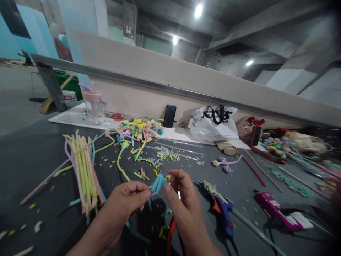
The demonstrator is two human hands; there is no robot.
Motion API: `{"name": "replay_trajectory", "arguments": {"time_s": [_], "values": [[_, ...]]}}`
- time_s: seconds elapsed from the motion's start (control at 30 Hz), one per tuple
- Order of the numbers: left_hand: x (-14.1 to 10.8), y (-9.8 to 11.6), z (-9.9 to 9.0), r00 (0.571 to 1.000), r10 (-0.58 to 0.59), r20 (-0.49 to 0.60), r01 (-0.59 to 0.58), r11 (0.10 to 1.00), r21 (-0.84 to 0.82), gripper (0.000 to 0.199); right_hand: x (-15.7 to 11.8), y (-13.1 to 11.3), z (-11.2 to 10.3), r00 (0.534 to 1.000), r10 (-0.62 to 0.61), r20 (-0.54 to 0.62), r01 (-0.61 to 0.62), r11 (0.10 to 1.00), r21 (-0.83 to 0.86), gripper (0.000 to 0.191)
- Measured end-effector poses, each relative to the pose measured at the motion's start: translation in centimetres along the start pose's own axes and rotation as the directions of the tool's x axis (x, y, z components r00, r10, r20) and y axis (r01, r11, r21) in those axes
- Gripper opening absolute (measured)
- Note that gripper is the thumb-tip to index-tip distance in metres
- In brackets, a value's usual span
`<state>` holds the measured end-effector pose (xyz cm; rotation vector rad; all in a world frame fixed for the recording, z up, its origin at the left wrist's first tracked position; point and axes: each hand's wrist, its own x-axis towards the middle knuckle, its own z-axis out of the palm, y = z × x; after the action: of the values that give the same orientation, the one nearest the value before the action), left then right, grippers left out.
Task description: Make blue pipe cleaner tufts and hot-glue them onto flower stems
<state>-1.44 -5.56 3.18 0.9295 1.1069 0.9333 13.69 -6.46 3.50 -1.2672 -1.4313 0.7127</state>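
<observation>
My left hand [129, 197] pinches a small bundle of short blue chenille stems [158, 184] between thumb and fingertips. At the bundle's other end is my right hand [183, 197], its thumb touching or nearly touching the blue pieces and its fingers curled. A red-handled tool [171, 234] shows below the right palm, with a metallic glint between thumb and fingers; it appears tucked in that hand, its working end mostly hidden. Under the hands lie yellow and blue offcuts. Left of them rests a thick bundle of yellow, pink and purple chenille stems [84, 170].
A blue glue gun [225, 215] lies right of my hands, beside a magenta device [277, 209] with a cable. Behind are a chenille flower pile [144, 129], an upright phone [169, 116], a white bag [213, 124] and a lidded clear cup [94, 106].
</observation>
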Motion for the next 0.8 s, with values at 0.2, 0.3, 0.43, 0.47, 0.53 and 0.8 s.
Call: {"name": "replay_trajectory", "arguments": {"time_s": [0.2, 0.3, 0.43, 0.47, 0.53, 0.8], "values": [[0.15, -0.27, -0.01, 1.0, 0.025, 0.009, -0.025, 0.999, 0.042, 0.018, -0.53, -0.12, 0.55, 0.993, 0.114, 0.012, -0.114, 0.991, 0.076, 0.027], [0.14, -0.31, -0.02, 0.999, 0.028, 0.018, -0.029, 0.999, 0.041, 0.018, -0.37, -0.13, 0.71, 0.993, 0.117, 0.016, -0.118, 0.991, 0.065, 0.027], [0.08, -0.26, -0.04, 1.0, 0.018, 0.014, -0.019, 0.999, 0.033, 0.017, -0.17, 0.04, 0.71, 0.994, 0.11, 0.019, -0.111, 0.993, 0.029, 0.026], [0.08, -0.25, -0.05, 1.0, 0.02, 0.01, -0.021, 0.999, 0.035, 0.017, -0.16, 0.1, 0.7, 0.994, 0.11, 0.016, -0.111, 0.994, 0.022, 0.026], [0.12, -0.24, -0.08, 1.0, 0.028, 0.005, -0.028, 0.999, 0.043, 0.017, -0.15, 0.17, 0.67, 0.994, 0.109, 0.016, -0.109, 0.994, 0.02, 0.026], [0.32, -0.39, -0.21, 0.999, 0.028, 0.017, -0.029, 0.999, 0.033, 0.02, -0.45, -0.57, 0.63, 0.996, 0.08, 0.033, -0.081, 0.996, 0.042, 0.025]]}}
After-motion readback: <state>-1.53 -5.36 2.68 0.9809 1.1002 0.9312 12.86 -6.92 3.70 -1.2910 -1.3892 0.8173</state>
